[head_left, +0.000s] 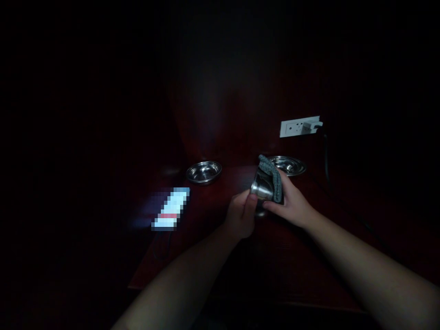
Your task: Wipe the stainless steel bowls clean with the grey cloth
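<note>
Through the head camera I see both bare forearms reaching in over a dark reddish counter (288, 261). My left grip (241, 214) is closed on the side of a shiny metal cup (263, 187), thumb against its wall. My right grip (291, 198) is pinching a folded grey cloth (276, 183) and pressing it to the opposite side of the cup, with the thumb low near the cup's underside. The cup is between the two hands, near the middle of the counter; in this dim light I cannot tell whether its base touches the surface.

Beyond the left hand sits a round metal dish (204, 173), and behind the right one lies a wider metal plate (292, 166), partly covered by the cloth. To the left, a bright pixelated screen (172, 208) glows. On the wall, a white outlet panel (291, 129) carries a plug (311, 125), with a dark cord (326, 158) hanging near it.
</note>
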`<state>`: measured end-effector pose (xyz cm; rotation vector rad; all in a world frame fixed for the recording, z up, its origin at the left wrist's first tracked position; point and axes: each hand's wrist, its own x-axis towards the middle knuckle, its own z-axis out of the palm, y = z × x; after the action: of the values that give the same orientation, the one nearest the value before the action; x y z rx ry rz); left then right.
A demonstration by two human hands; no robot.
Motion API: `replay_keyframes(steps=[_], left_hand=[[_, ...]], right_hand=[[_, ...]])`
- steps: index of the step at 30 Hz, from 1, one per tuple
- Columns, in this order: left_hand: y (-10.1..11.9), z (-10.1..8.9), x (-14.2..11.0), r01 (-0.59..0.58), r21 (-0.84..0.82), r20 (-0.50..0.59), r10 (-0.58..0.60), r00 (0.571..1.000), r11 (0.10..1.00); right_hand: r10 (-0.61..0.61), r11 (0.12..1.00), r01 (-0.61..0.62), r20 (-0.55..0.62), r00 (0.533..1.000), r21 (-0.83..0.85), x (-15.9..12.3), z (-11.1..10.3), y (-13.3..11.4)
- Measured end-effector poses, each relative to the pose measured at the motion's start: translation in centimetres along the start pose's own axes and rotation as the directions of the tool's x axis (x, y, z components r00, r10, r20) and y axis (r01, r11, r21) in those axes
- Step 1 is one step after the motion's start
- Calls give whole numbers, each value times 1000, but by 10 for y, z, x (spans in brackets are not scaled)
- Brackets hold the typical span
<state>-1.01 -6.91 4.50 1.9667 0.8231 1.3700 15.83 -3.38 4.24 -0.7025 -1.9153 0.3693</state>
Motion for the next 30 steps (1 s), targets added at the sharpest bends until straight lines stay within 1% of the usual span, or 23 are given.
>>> replay_keyframes(steps=[9,12,16,18,23,30], left_hand=[[4,4,1,47,-40,-56,-49,997,998],[5,4,1,57,-58,-80,-61,995,997],[5,5,1,98,-89,-104,-107,989,991],[5,6,1,99,-112,-120,-112,986,989],[1,8,0,119,-149,-158,-142,977,982],[-2,8,0,108,-135,-177,-131,975,985]], right_hand=[[-96,981,105,60,994,-161,4,-6,-15],[-109,970,124,83,991,-208,5,-6,-21],[-130,958,150,96,987,-244,4,-4,-29],[-144,949,167,102,984,-266,4,-3,-32],[-163,939,190,115,980,-287,3,-1,-34],[-184,931,214,129,975,-295,3,0,-36]])
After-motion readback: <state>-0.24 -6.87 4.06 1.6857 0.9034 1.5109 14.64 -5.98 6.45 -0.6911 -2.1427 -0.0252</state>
